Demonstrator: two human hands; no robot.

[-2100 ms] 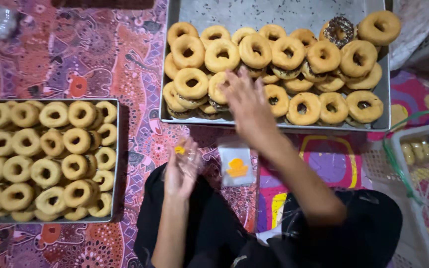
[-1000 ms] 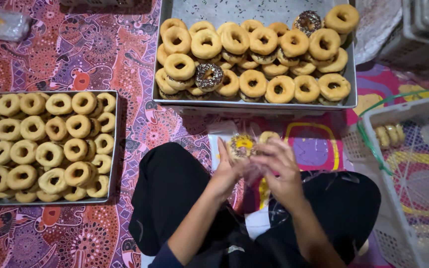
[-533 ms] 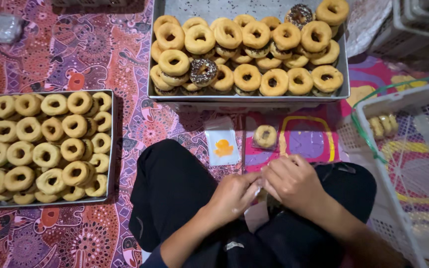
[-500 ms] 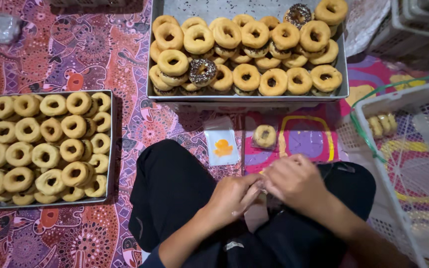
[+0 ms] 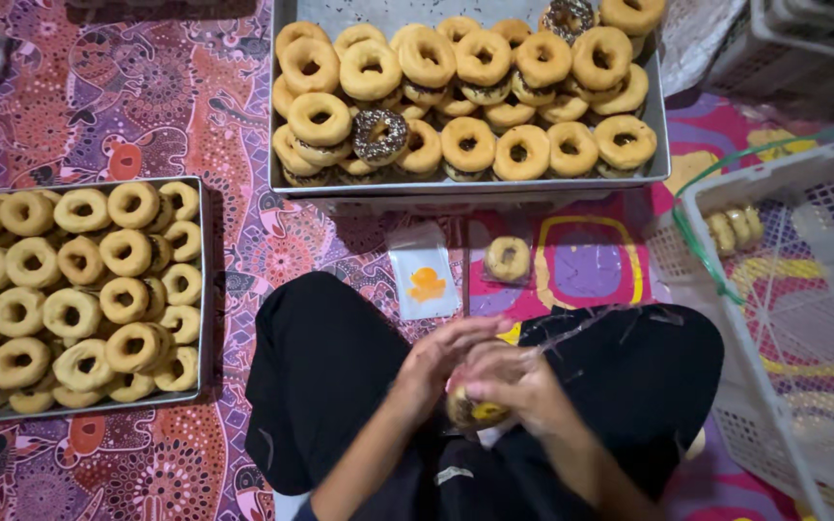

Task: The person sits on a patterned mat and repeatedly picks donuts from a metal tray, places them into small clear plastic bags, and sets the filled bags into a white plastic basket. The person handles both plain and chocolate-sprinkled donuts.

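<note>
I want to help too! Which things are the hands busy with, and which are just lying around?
Busy with:
- left hand and right hand, together around a wrapped doughnut
- clear wrapper and single doughnut, just ahead

Lying around:
- doughnut trays
- white basket
- patterned mat

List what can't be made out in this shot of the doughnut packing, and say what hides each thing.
Head view, the only one:
- Doughnut in the lap: mostly covered by the left hand and right hand.
- Whether it sits inside the clear wrapper: film too faint to tell.
- Left tray: cut off by the left edge.
- Lower doughnuts in the top tray: buried under the upper layer.
- White basket: cut off at right; contents small behind mesh.
</note>
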